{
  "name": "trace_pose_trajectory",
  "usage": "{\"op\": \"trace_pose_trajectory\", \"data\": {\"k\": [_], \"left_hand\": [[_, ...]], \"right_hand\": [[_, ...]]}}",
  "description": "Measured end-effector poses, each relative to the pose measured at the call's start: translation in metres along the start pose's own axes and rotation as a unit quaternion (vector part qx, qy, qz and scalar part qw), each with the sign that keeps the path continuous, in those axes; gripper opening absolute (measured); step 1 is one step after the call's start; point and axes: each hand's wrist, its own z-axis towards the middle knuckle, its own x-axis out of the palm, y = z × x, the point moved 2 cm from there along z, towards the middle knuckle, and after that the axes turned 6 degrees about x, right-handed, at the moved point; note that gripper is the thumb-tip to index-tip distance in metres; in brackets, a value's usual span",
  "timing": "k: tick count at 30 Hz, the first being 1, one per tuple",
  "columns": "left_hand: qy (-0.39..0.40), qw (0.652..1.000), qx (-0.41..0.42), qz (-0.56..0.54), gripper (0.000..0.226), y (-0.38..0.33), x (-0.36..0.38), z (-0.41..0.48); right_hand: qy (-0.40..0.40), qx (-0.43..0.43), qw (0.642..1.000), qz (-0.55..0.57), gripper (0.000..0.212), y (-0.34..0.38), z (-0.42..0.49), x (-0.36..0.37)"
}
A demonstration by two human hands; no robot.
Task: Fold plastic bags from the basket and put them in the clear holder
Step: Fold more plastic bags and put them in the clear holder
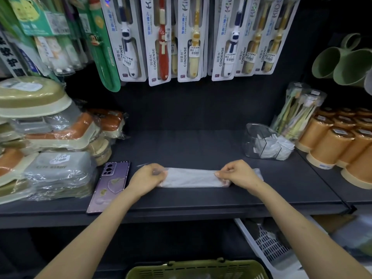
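Note:
A translucent plastic bag (191,179) lies flattened into a long strip on the dark shelf (181,150). My left hand (146,178) pinches its left end, fingers curled over the plastic. My right hand (236,174) pinches its right end, and a bit of the bag sticks out past it. The clear holder (261,141) stands at the back right of the shelf and holds several folded white bags. The green basket (198,268) sits below at the bottom edge of the view, with pale plastic showing inside.
A purple phone (109,185) lies just left of my left hand. Wrapped soap dishes (50,137) are stacked at the left. Orange cups (342,141) and a toothbrush pack (296,111) crowd the right. Carded toothbrushes (193,37) hang overhead. A white crate (267,244) sits lower right.

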Motion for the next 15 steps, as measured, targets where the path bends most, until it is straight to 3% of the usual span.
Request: {"op": "trace_pose_trajectory", "data": {"k": [3, 5, 7, 9, 11, 12, 15], "left_hand": [[-0.037, 0.999, -0.034, -0.018, 0.023, -0.002, 0.001, 0.001], [-0.085, 0.991, -0.071, 0.069, 0.031, -0.003, 0.002, -0.001], [-0.184, 0.953, -0.001, 0.242, 0.030, -0.004, 0.002, -0.002], [-0.215, 0.906, 0.126, 0.341, 0.033, -0.012, 0.011, -0.007], [-0.184, 0.889, 0.230, 0.349, 0.038, -0.015, 0.027, -0.009], [-0.134, 0.898, 0.249, 0.337, 0.043, -0.018, 0.035, -0.009], [0.003, 0.923, 0.193, 0.332, 0.077, -0.021, 0.052, -0.010]], "right_hand": [[-0.005, 0.020, 0.999, -0.029, 0.035, -0.002, 0.008, 0.002], [-0.003, 0.028, 0.998, -0.053, 0.037, -0.004, 0.013, 0.004], [-0.009, 0.035, 0.997, -0.072, 0.036, -0.004, 0.015, 0.005], [-0.019, 0.043, 0.996, -0.078, 0.035, -0.004, 0.015, 0.006], [-0.024, 0.052, 0.995, -0.080, 0.036, -0.003, 0.016, 0.007], [-0.025, 0.055, 0.995, -0.080, 0.036, -0.003, 0.016, 0.007], [-0.027, 0.058, 0.994, -0.085, 0.032, -0.002, 0.016, 0.008]]}}
